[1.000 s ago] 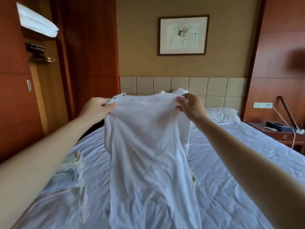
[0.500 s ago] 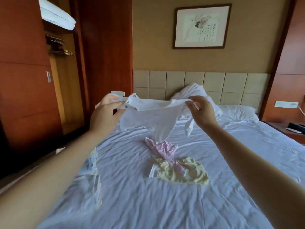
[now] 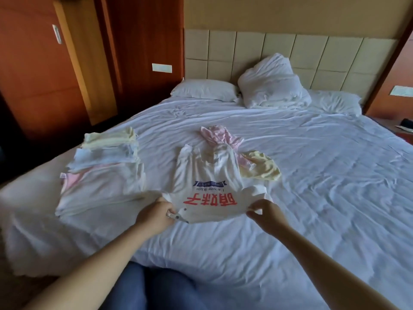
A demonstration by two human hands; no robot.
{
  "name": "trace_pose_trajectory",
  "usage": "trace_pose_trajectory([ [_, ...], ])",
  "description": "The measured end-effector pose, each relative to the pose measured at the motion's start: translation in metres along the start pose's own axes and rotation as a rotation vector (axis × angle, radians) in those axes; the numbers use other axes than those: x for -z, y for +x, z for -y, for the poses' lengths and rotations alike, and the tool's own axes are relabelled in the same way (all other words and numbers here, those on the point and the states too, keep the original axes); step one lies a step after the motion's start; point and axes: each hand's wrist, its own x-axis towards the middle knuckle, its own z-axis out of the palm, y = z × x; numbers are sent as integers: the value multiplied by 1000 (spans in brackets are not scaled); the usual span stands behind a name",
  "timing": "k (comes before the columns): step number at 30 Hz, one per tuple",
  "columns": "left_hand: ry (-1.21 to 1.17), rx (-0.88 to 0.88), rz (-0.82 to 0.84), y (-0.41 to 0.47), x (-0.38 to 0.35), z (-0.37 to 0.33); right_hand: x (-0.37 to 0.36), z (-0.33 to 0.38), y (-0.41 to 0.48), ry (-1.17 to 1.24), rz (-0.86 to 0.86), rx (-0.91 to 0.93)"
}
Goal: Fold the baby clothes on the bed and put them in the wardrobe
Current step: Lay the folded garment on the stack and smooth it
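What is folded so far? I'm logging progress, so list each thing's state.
white printed garment: spread on the bed, unfolded, print up
left hand: pinching its snap corner
right hand: pinching its other near corner
stack of clothes: folded, piled at bed's left
pink garment: crumpled, unfolded
yellow garment: crumpled, unfolded

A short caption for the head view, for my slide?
Left hand and right hand hold a printed baby garment on the bed.

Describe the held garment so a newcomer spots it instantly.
Start at the white-sheeted bed; toward its near edge lies a white baby garment, pinched by the left hand and right hand. Only it bears red characters; the crumpled pink garment and yellow garment behind are plain.
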Motion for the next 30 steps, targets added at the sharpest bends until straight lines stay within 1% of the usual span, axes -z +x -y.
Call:
trace_pose_trajectory([
  [3,16,20,29,-10,-10,1,-10,-11,-18,-18,13,3],
  [6,71,23,91,-18,-17,5,-22,-18,-30,-61,12,16],
  [9,196,38,144,-24,-22,4,-32,-21,-39,-135,46,56],
  [11,337,19,118,-27,-26,-5,-37,-24,-40,-155,83,96],
  [13,388,-58,40,-30,-33,-18,-37,-24,-39,-132,103,108],
  [15,323,-209,-98,-28,-42,-34,-37,-23,-38,-96,111,114],
  [16,271,-303,-134,-25,-47,-43,-36,-22,-36,-78,105,122],
  [17,219,-384,-125,-22,-52,-53,-35,-20,-35,-60,96,123],
  [18,184,-442,-74,-19,-57,-66,-33,-19,-33,-40,89,130],
  [20,146,-503,31,-14,-69,-91,-31,-16,-30,-6,80,146],
  [22,87,-491,50,-11,-80,-112,-28,-15,-27,24,69,160],
  [25,-112,-405,-18,-7,-87,-126,-26,-16,-23,24,59,200],
  [28,-274,-299,14,0,-82,-127,-22,-22,-17,-23,-10,184],
  [30,-313,-271,8,3,-76,-126,-20,-25,-11,-46,-60,164],
])
